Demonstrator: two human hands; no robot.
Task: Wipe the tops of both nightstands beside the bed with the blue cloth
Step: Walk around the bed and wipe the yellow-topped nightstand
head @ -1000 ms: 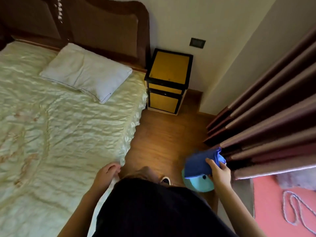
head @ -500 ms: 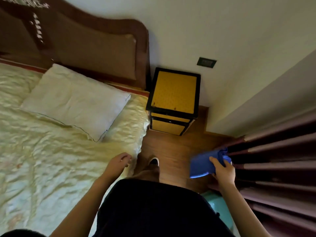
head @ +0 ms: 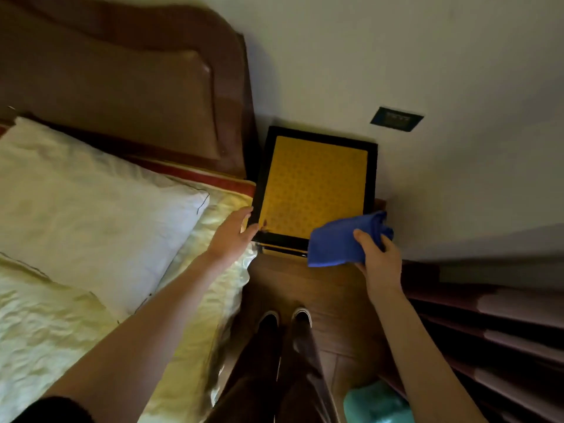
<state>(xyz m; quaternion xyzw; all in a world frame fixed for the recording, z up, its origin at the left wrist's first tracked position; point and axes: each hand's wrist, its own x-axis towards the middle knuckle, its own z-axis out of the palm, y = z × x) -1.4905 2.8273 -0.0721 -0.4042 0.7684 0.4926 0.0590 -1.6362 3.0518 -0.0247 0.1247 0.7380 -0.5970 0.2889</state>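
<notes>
Seen from above, a bed [head: 76, 300] with a pale quilted cover and a white pillow [head: 91, 209] fills the left of the bedroom, its brown headboard [head: 137, 96] against the wall. Dark curtain folds [head: 503, 331] hang at the right, and a pale green object [head: 375, 404], too cut off to identify, sits on the wood floor by the person's shoes [head: 285, 319]. Between bed and wall stands a nightstand [head: 314, 187], its yellow patterned top framed in black and bare of objects. The left hand [head: 233, 233] rests open at the stand's near left corner, fingers spread and gripping nothing. The right hand [head: 378, 257] is closed on the bunched blue cloth [head: 338, 242], which overlaps the stand's near right corner; whether it touches the top cannot be told. By the look of it, wiping of this first nightstand is about to begin: the cloth needs pressing flat onto the yellow surface and sweeping across it. The second nightstand is out of view.
</notes>
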